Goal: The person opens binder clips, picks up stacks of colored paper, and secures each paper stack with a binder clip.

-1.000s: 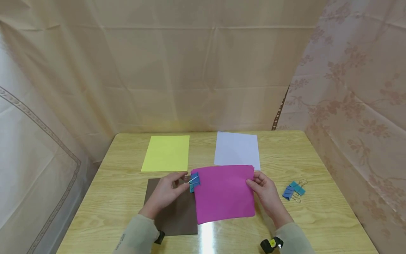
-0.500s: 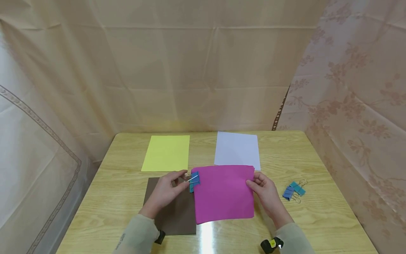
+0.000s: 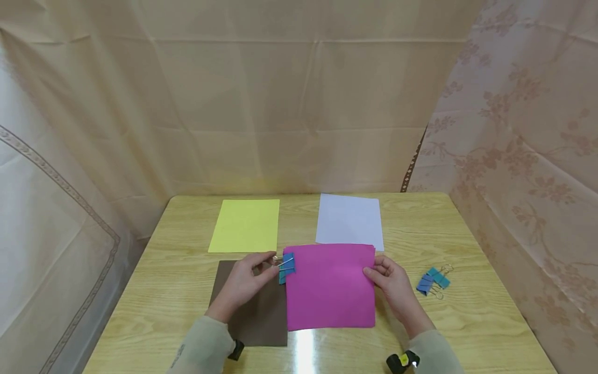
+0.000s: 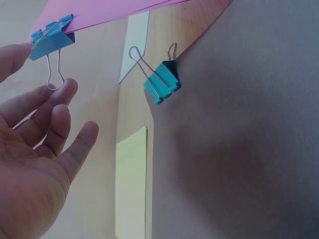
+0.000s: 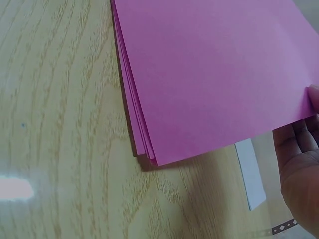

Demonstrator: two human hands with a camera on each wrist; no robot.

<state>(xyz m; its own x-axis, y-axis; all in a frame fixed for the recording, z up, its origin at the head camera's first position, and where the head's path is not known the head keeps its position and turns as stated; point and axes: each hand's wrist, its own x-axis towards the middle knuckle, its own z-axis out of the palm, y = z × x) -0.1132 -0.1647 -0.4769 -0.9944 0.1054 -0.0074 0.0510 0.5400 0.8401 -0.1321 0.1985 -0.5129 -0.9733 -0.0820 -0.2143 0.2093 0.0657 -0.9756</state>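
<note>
One stack of magenta paper sheets (image 3: 330, 285), held at both side edges

Stack: several rectangular leaves, slightly fanned at the near right corner; located between the hands, over the table's nearer half. Whether its near edge rests on the surface, cannot tell.

Left hand (image 3: 243, 280): thumb and fingertips, parted by a small gap, pinch the wire handles of a blue metal binder clip (image 3: 289, 263); thumb at the upper handle, fingers at the lower loop. Clip seated on the stack's left edge, close to the far corner.

Right hand (image 3: 391, 280): thumb on the top sheet, fingers underneath, closed on the stack's right edge.

Just beside the blue clip: one teal metal binder clip (image 4: 162, 82), fixed on the edge of a dark brown rectangular sheet (image 3: 257, 319). From the head view, the stack overlaps that sheet's right margin.

Surface: pale wood-grain table (image 3: 481, 311), rounded far corners, bright reflection at the front. Far left, yellow paper sheet (image 3: 245, 226); far right, bluish-white paper sheet (image 3: 349, 222). Right of the right hand, together: loose blue binder clip (image 3: 425, 284), loose teal binder clip (image 3: 439, 277).

Room: beige cloth backdrop (image 3: 289, 104); pinkish floral curtain (image 3: 528, 130), right; whitish cloth with patterned border (image 3: 42, 249), left.
</note>
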